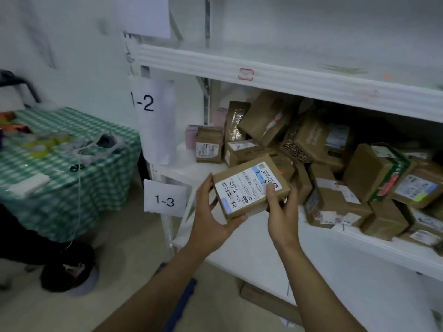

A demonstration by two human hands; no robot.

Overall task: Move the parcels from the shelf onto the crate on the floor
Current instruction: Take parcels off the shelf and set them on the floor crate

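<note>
Both forearms reach up from the bottom of the view, bare, wrists bent slightly toward each other. The left hand (215, 213) cups the parcel's near left corner: thumb up along the short side, fingers curled under the near edge with one fingertip showing past it. The right hand (282, 218) grips the right end, thumb pressed flat on the label, the other fingers tucked beneath and out of sight.

Between the two hands, the small parcel (249, 188) is held in the air, tilted with its far right corner raised, over the bare front left part of the middle shelf board (374, 254). It is a flat brown cardboard box, and a white shipping label with barcodes and pale blue patches covers nearly all of its top; the print is too fine to read beyond a few characters.

Just behind it and to the right, a pile of parcels (335, 168) fills the shelf, brown boxes leaning on one another at all angles, the back ones lost in shadow under the upper shelf (263, 68). The pile runs off the right edge.

Paper tags reading 1-3 (165, 201) and 1-2 (143, 101) hang on the shelf's left post. Farther left stands a table with a green checked cloth (72, 192), the clutter on it blurred.
</note>
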